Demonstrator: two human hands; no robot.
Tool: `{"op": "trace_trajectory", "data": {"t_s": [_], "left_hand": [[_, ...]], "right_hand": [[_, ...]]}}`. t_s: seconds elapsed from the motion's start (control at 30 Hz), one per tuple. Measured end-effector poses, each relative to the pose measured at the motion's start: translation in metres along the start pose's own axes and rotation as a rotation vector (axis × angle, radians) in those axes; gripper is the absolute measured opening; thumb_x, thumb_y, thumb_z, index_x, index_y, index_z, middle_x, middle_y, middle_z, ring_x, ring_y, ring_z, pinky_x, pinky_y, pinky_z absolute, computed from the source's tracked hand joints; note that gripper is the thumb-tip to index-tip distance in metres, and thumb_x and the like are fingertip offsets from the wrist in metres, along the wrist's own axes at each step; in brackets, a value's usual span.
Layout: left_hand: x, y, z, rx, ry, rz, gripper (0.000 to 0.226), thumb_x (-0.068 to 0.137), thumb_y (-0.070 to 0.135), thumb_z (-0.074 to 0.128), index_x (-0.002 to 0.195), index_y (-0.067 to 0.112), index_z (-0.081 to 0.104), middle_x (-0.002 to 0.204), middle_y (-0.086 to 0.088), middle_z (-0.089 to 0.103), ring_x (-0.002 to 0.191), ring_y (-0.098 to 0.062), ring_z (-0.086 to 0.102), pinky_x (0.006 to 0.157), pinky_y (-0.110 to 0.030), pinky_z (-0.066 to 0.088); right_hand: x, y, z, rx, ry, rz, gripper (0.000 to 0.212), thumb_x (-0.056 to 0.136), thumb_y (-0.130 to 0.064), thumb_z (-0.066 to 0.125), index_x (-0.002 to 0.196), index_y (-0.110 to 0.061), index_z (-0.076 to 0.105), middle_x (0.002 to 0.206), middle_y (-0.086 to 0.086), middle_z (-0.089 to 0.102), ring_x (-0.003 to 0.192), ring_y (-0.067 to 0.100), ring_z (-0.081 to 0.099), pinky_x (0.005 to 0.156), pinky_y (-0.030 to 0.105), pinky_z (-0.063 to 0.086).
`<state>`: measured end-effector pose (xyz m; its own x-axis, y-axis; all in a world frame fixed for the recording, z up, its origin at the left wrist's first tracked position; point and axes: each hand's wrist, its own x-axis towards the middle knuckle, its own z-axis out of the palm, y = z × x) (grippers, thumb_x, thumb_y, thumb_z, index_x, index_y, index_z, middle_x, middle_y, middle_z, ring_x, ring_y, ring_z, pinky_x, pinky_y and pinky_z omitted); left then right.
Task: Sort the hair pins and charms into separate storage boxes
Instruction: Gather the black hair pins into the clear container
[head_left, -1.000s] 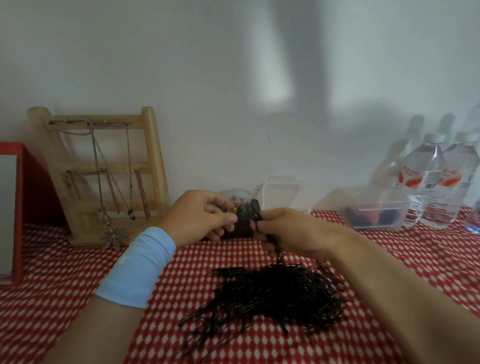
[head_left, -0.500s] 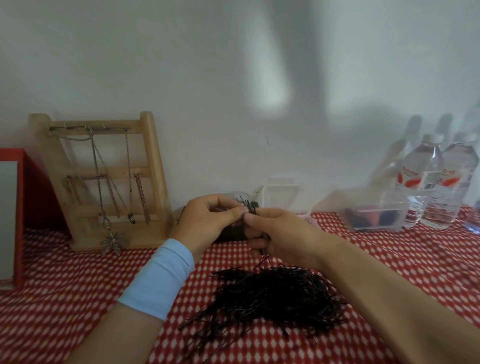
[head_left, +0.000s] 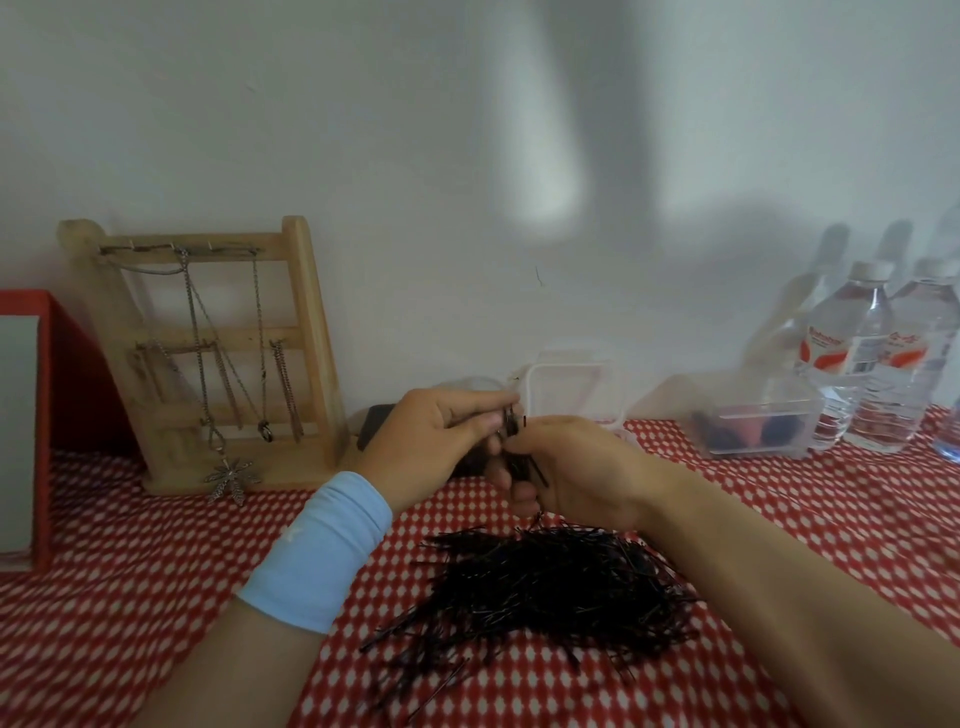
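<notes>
Far left, a red box (head_left: 31, 415), then a wooden stand (head_left: 310, 332) hung with chains. Mid-table, left hand (head_left: 431, 447), thumb and forefinger pinching the top of a small bunch of hair pins (head_left: 511, 426). Just beside it, right hand (head_left: 587, 467), fingers curled round the bunch's lower end. Below both, on the red checked cloth (head_left: 130, 571), a loose pile of hair pins (head_left: 550, 587). Behind the hands, a clear storage box (head_left: 571, 384) against the wall. Further right, a second clear box (head_left: 753, 426) and 2 water bottles (head_left: 857, 364).
</notes>
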<state>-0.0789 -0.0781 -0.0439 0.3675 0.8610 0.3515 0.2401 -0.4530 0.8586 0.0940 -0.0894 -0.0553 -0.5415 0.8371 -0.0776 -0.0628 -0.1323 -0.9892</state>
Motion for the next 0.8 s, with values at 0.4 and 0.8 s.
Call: {"op": "trace_trajectory", "data": {"t_s": [0.4, 0.8], "left_hand": [[0.002, 0.006, 0.011, -0.583, 0.033, -0.313, 0.031, 0.104, 0.017, 0.039, 0.129, 0.013, 0.058, 0.116, -0.010, 0.071, 0.108, -0.022, 0.067, 0.096, -0.040, 0.052], [-0.003, 0.012, 0.029, -0.840, -0.157, -0.556, 0.027, 0.100, -0.004, 0.039, 0.121, -0.011, 0.055, 0.117, -0.026, 0.067, 0.110, -0.032, 0.067, 0.089, -0.036, 0.058]], "right_hand": [[0.002, -0.012, -0.008, 0.403, 0.111, -0.159, 0.025, 0.106, -0.013, 0.030, 0.090, -0.017, 0.049, 0.063, -0.004, 0.030, 0.053, 0.009, 0.027, 0.047, 0.021, 0.027], [0.004, -0.012, -0.011, 0.375, 0.333, -0.465, 0.029, 0.104, 0.004, 0.028, 0.091, -0.012, 0.049, 0.072, 0.002, 0.047, 0.058, 0.013, 0.039, 0.055, 0.024, 0.035]]}}
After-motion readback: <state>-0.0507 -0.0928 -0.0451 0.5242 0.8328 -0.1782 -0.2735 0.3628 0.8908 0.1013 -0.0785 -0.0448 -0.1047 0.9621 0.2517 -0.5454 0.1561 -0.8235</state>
